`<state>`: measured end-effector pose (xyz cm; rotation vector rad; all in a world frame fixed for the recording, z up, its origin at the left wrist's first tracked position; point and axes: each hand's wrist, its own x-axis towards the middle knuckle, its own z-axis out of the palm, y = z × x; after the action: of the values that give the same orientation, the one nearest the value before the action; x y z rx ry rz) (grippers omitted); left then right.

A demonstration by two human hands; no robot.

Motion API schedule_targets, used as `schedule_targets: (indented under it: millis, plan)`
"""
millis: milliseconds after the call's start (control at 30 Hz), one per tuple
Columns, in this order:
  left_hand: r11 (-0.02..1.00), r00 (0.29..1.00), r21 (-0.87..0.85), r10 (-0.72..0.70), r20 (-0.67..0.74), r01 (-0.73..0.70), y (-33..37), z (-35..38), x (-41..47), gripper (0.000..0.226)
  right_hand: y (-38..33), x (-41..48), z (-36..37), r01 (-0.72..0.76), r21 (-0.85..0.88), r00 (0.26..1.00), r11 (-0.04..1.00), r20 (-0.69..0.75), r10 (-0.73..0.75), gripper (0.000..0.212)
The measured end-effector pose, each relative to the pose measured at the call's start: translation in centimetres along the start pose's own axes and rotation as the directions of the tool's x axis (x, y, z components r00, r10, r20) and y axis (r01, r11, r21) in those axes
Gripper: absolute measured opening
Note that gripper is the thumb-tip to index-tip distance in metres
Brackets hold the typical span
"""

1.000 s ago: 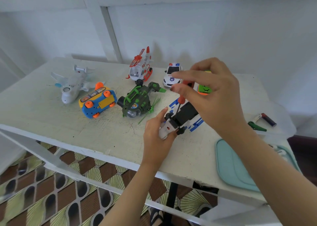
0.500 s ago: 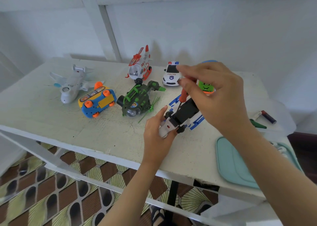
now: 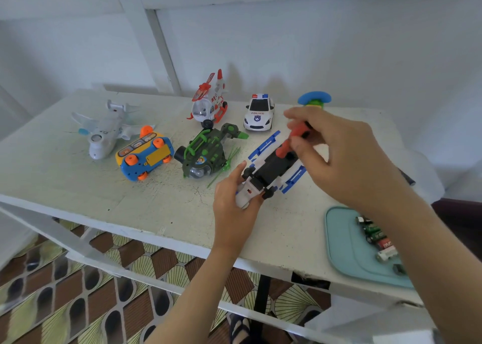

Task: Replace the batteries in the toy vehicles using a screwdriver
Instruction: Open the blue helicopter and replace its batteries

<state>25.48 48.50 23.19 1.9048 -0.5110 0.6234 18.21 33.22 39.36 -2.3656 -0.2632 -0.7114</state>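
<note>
The right hand point(image 3: 349, 158) pinches the red screwdriver point(image 3: 284, 148), which points down onto the upturned white-and-blue toy plane point(image 3: 271, 167). The left hand point(image 3: 232, 205) grips this plane's nose on the table point(image 3: 156, 208). At 4 o'clock from it, batteries point(image 3: 375, 235) lie in a teal tray point(image 3: 341, 242).

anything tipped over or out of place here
The blue and yellow bus lies overturned, orange wheels and underside showing, unlike the upright police car. The white and blue toy is belly-up too, but the left hand holds it so for the screwdriver in the right hand.
</note>
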Motion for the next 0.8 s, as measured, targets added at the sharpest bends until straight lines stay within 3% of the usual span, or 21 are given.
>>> schedule_targets:
  millis: [133, 267, 567, 800]
  plan:
    - [0.994, 0.993, -0.002, -0.106, -0.047, 0.106, 0.5, -0.2, 0.2, 0.065, 0.6, -0.9, -1.1, -0.054, -0.106, 0.989, 0.993, 0.133, 0.067, 0.019]
    - [0.994, 0.992, -0.026, -0.109, -0.063, 0.107, 1.4, -0.5, 0.2, 0.061, 0.6, -2.2, -1.1, -0.082, -0.109, 0.953, 0.991, 0.283, 0.11, 0.016]
    - [0.992, 0.991, -0.02, -0.123, -0.06, 0.122, 1.4, -0.4, 0.2, 0.063, 1.7, -3.3, -1.0, -0.216, -0.015, 0.94, 0.976, 0.268, 0.212, 0.022]
    - [0.992, 0.991, -0.006, -0.127, -0.045, 0.127, 1.0, -0.4, 0.0, 0.066, 2.3, -4.7, 0.9, -0.214, -0.128, 0.9, 0.968, 0.361, 0.246, 0.021]
